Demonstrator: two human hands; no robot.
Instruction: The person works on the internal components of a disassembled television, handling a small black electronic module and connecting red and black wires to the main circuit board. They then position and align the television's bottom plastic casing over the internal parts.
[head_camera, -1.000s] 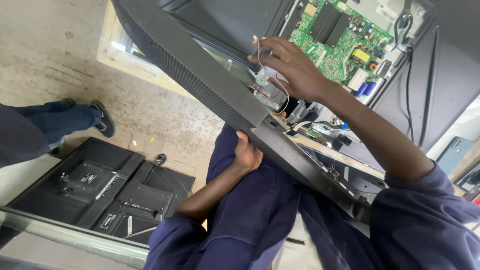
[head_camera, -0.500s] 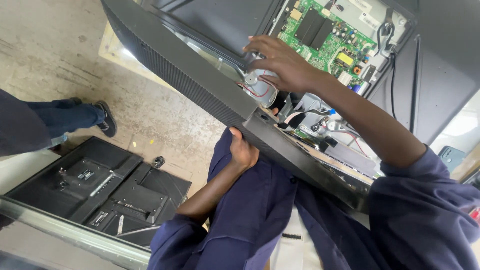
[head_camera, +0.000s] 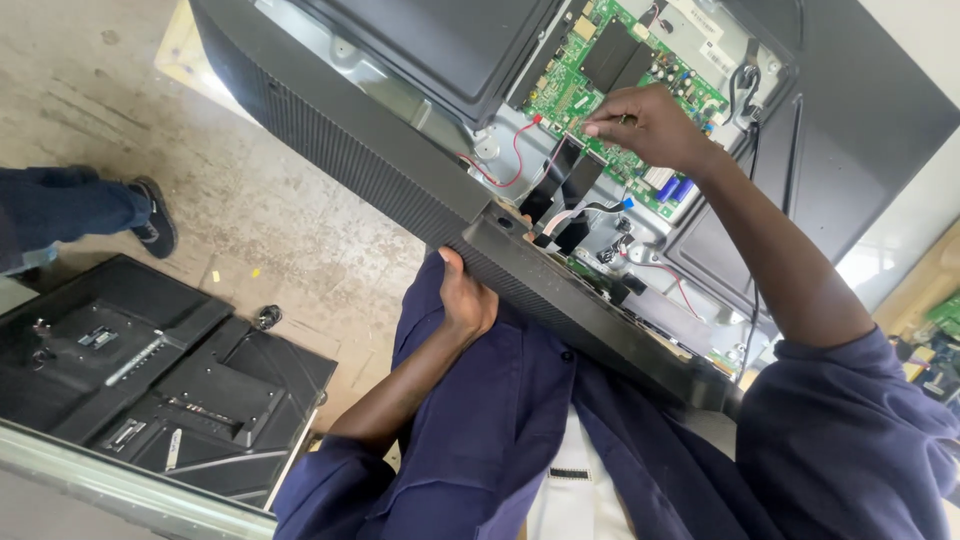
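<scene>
An opened flat-screen television (head_camera: 330, 110) lies tilted across my lap with its back exposed. My left hand (head_camera: 465, 300) grips the ribbed black lower edge of its frame from below. My right hand (head_camera: 645, 125) rests on the green circuit board (head_camera: 600, 75), fingertips pinched at the board's lower edge near flat ribbon cables (head_camera: 560, 185). I cannot tell whether the fingers hold anything. A red wire (head_camera: 500, 165) runs from the board toward the frame.
A detached black television back cover (head_camera: 150, 375) lies on the concrete floor at lower left. Another person's leg and black shoe (head_camera: 150, 225) stand at the left. A small dark part (head_camera: 267, 317) lies on the floor beside the cover.
My right hand has moved from the wires near the frame's edge up onto the green circuit board. My left hand keeps its grip on the frame.
</scene>
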